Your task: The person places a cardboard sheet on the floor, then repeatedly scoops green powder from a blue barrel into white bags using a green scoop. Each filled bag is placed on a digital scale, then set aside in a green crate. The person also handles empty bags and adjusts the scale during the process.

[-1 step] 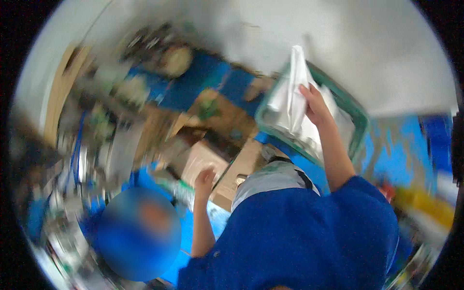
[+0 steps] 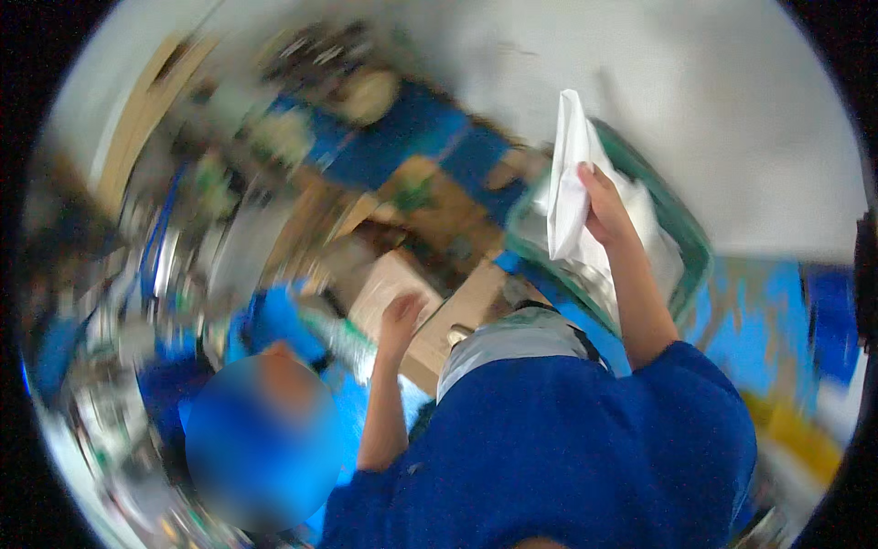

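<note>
My right hand (image 2: 604, 206) is closed on a folded white sheet (image 2: 568, 174), thin and long, held upright; whether it is cloth or plastic is unclear. Behind and below it stands a green bin (image 2: 697, 265) with more white material (image 2: 651, 224) inside. My left hand (image 2: 401, 320) hovers in front of a light brown cardboard box (image 2: 380, 284). Motion blurs its fingers, and nothing can be made out in it.
A second cardboard box (image 2: 457, 316) stands close to my body. Blurred clutter fills the left side. A person in blue (image 2: 165, 403) is at the lower left. A pale wall (image 2: 732, 110) rises behind the bin, and a yellow object (image 2: 796, 435) lies at the right.
The view has turned slightly, so the bin and boxes sit farther right in the picture. My right hand still grips the white sheet, which has shifted left relative to the bin.
</note>
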{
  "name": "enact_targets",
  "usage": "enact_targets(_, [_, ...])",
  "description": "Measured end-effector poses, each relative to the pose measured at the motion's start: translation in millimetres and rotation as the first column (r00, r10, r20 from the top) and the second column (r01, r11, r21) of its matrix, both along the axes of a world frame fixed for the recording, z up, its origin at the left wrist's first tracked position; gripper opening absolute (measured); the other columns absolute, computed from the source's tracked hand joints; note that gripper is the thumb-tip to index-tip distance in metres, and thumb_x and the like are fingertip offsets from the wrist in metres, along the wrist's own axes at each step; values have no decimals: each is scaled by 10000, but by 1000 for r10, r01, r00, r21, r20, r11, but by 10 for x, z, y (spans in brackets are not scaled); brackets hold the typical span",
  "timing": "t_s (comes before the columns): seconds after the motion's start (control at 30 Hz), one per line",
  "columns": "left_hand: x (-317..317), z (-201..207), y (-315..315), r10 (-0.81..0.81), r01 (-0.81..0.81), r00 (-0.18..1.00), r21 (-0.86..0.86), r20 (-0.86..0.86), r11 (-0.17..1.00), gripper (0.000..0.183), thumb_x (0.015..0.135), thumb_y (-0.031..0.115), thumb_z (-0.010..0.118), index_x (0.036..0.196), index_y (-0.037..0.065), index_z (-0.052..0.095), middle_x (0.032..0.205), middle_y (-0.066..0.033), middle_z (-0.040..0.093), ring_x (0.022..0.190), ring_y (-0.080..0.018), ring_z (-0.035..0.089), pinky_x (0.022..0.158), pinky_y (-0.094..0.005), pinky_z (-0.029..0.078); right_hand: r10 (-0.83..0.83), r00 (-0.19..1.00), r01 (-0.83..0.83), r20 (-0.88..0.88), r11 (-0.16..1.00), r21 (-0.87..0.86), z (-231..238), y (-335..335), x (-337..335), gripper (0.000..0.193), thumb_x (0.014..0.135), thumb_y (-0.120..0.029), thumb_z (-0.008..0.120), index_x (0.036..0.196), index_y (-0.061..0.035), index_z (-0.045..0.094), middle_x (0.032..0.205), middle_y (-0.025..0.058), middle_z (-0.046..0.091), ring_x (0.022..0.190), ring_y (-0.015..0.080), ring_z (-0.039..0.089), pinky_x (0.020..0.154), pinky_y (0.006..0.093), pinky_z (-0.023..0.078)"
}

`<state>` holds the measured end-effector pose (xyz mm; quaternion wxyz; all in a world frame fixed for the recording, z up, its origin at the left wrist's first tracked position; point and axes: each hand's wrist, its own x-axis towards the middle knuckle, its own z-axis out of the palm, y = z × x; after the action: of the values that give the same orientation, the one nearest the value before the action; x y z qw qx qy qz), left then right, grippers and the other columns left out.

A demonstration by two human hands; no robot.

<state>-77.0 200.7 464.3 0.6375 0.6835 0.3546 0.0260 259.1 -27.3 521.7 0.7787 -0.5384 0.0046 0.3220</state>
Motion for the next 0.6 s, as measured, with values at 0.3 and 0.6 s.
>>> enact_targets(0.3, [75,494,-627,744,-489,667,-783,-50,385,409,924,349,395,1181,47,496,1089,-114,578,957,-248,566,866,-385,449,595,721,-673,-354,723,-155,-437,1299,-2220,480,917,-420,405,1115,5,507,973,115,583,819,208,549,752,364,451])
enact_targets(0.6, [-145,57,-101,919,-558,391,-783,44,275,420,927,344,449,1155,-4,509,1033,-97,606,930,-223,585,835,-377,469,770,591,-512,239,587,-626,-587,1991,-2199,411,900,-364,457,926,22,596,837,131,618,784,198,567,699,375,440])
